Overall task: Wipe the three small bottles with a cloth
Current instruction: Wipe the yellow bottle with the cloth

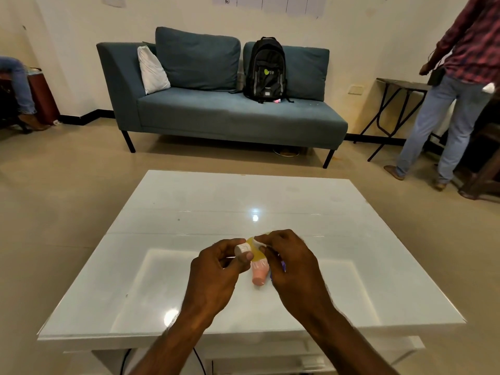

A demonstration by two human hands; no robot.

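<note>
Above the white glossy table [189, 266] my left hand [216, 272] grips a small yellow bottle with a white cap [243, 249], held on its side. My right hand [289, 263] presses a white cloth [260, 242] against the bottle's yellow body. A small pink bottle [260, 274] lies on the table just below, between my hands. A sliver of something purple [283, 266] shows at my right palm; I cannot tell what it is.
A blue sofa [230, 115] with a black backpack [266, 69] stands beyond the table. A person in a checked shirt and jeans [454, 104] stands at the right by a folding table [400, 104]. Another person's leg [21, 85] shows at the far left.
</note>
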